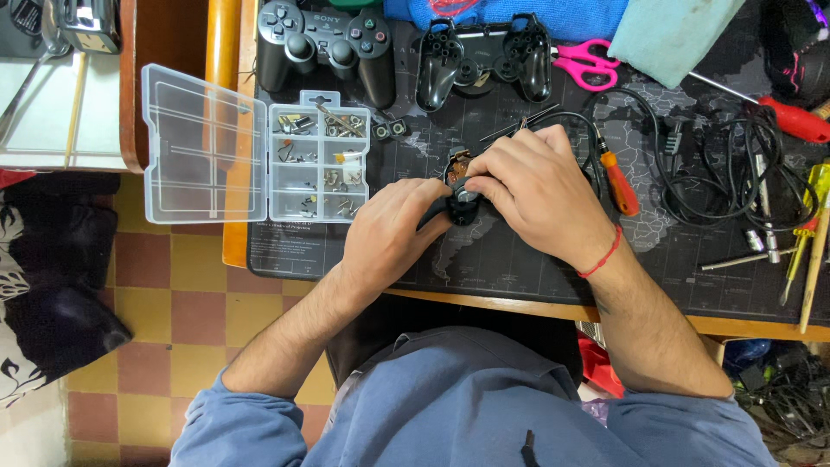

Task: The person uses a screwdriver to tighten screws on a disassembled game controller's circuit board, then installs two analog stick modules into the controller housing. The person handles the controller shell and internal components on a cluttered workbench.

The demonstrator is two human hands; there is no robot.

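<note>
- the small black controller part (461, 195) sits near the middle of the dark map-printed mat (536, 268), pinched between both hands just above it.
- the left hand (389, 229) has its grip closed on the part's 8 o'clock side; the right hand (540, 186) has its grip closed over the top from 2 o'clock, fingers curled down.
- judging by this, the step in hand is fine work on an inner piece taken out of a gamepad; a next move would call for a steady pinch and small, careful finger motion so nothing tiny drops.
- the orange-handled screwdriver (621, 183) lies at 3 o'clock, just beside the right hand; black cables (718, 173) lie further out.
- the open parts box (259, 156) with small screws lies at 9 o'clock, near the left hand.
- at 12 o'clock lie a whole black gamepad (327, 47) and an empty gamepad shell (484, 60); pink scissors (588, 62) at 1 o'clock.
- hidden: most of the part is covered by fingers, so its exact shape and any screw or tool tip under the right hand cannot be told; the counter's far edge is cut off.
</note>
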